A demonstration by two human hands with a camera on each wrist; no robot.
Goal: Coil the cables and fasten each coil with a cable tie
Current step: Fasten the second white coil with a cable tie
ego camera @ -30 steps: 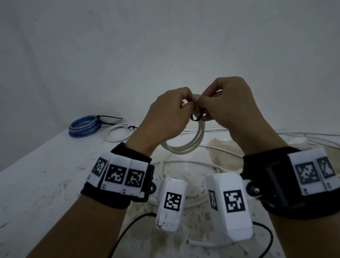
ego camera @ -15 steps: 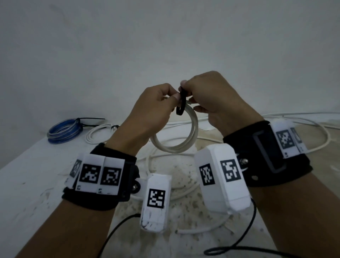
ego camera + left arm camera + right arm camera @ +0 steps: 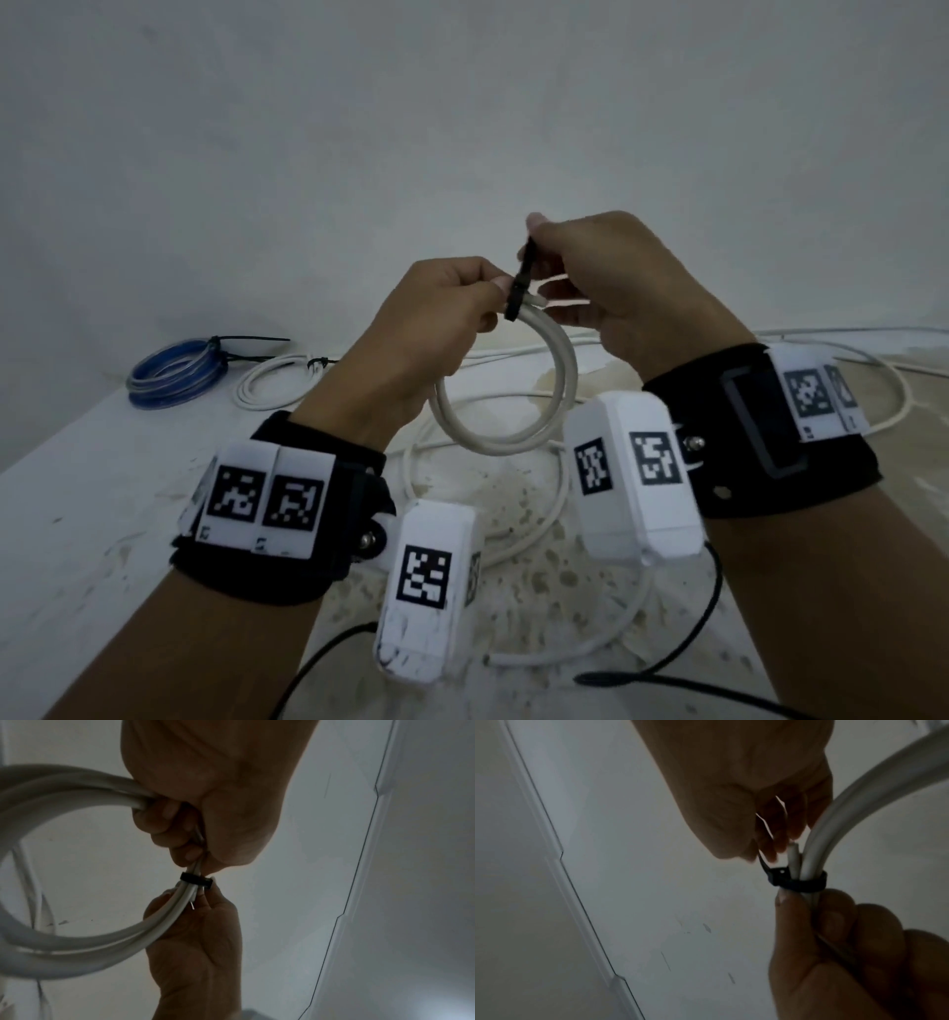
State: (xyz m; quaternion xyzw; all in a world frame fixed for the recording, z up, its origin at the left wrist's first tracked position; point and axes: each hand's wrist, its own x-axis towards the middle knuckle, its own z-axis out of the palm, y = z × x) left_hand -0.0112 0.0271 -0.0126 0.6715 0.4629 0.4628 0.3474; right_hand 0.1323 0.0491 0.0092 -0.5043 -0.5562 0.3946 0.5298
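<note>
Stained white bench under both wrists, left hand gripping white cable coil, right hand pinching black cable tie cinched round the coil between the hands

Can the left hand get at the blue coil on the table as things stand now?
Probably not at once. The left hand grips the white coil while the right hand pulls the cable tie. The way to the blue coil looks free, but the hand is occupied.
</note>
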